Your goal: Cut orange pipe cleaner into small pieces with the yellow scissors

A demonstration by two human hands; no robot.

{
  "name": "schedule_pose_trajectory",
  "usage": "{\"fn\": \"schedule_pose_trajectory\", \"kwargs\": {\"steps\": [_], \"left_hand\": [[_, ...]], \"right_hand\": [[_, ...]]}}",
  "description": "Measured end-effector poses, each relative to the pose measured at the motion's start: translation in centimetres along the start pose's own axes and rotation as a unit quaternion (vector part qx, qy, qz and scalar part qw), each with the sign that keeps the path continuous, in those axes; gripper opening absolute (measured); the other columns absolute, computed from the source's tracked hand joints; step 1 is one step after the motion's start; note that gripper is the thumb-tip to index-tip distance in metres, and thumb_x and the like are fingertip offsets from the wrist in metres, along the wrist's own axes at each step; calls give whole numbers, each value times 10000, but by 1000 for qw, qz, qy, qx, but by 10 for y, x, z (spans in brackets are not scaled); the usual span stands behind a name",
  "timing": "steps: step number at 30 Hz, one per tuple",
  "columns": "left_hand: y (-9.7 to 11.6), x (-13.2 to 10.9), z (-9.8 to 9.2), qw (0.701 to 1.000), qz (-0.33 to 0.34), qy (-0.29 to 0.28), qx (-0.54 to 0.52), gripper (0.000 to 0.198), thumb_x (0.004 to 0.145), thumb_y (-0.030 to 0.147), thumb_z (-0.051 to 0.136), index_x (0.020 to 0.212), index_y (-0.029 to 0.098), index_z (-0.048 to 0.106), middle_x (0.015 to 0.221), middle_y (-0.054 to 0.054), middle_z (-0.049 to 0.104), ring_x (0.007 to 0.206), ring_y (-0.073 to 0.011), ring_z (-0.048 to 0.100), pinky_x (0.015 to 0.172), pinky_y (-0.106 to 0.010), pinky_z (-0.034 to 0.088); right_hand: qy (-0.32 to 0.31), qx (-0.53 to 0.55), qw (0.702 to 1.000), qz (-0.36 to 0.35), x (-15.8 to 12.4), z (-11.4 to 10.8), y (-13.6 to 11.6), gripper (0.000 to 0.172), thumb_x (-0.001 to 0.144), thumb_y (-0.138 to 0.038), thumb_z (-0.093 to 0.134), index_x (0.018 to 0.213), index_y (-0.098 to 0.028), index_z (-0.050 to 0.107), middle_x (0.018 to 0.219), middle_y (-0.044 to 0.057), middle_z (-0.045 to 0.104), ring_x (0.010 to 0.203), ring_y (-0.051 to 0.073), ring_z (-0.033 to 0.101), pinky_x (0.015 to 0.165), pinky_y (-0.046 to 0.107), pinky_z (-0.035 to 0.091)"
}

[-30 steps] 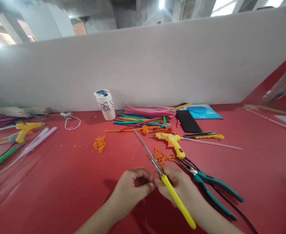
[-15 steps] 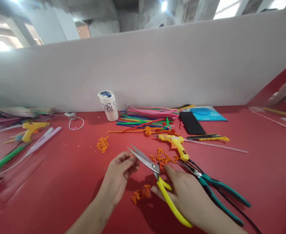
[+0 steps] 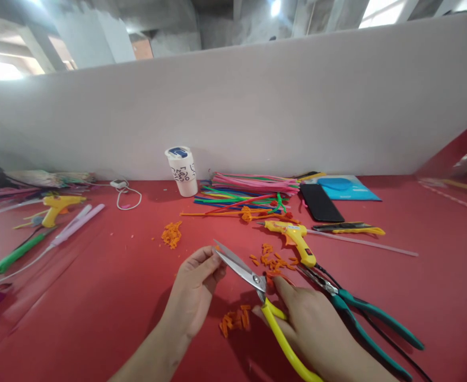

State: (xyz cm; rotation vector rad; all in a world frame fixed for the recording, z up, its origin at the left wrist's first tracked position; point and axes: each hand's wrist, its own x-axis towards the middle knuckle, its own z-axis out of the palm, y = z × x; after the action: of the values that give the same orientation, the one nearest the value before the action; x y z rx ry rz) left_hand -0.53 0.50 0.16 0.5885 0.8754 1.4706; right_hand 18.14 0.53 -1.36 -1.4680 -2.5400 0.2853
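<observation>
My right hand (image 3: 308,318) is wrapped round the yellow handles of a pair of scissors (image 3: 244,269), whose blades point up and left. Their tips reach the fingers of my left hand (image 3: 197,286), which pinch a small orange piece (image 3: 217,248), mostly hidden by the fingertips. Between my wrists lies a small heap of short orange pieces (image 3: 235,320). More orange pieces (image 3: 275,260) are scattered beyond my right hand, and a pile of fine orange clippings (image 3: 172,234) sits farther left. Something orange (image 3: 272,277) shows beside my right fingers.
Pliers with green handles (image 3: 360,307) and a yellow glue gun (image 3: 292,236) lie at right, near a cutter (image 3: 348,228) and black phone (image 3: 321,202). Behind are coloured pipe cleaners (image 3: 253,185) and a white cup (image 3: 182,172). Another glue gun (image 3: 56,208) lies at left.
The scissors' tips, spread apart before, have come closer together at my left fingertips. The whole view has shifted slightly, so the table's things appear farther right.
</observation>
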Motion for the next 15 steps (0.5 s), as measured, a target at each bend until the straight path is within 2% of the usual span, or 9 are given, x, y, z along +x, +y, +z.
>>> {"fn": "schedule_pose_trajectory", "kwargs": {"steps": [7, 15], "left_hand": [[-1, 0, -1, 1000, 8, 6, -6, 26, 688, 167, 620, 690, 146, 636, 667, 8, 600, 621, -74, 537, 621, -183, 428], [-1, 1, -1, 1000, 7, 5, -25, 23, 678, 161, 623, 695, 154, 638, 643, 22, 591, 585, -61, 525, 630, -175, 429]], "right_hand": [[-5, -5, 1000, 3, -1, 1, -1, 291, 795, -489, 389, 745, -205, 432, 563, 32, 605, 480, 212, 569, 424, 266, 188], [0, 13, 1000, -7, -2, 1, -4, 236, 799, -430, 409, 713, -211, 417, 550, 20, 604, 486, 198, 574, 428, 262, 201]]}}
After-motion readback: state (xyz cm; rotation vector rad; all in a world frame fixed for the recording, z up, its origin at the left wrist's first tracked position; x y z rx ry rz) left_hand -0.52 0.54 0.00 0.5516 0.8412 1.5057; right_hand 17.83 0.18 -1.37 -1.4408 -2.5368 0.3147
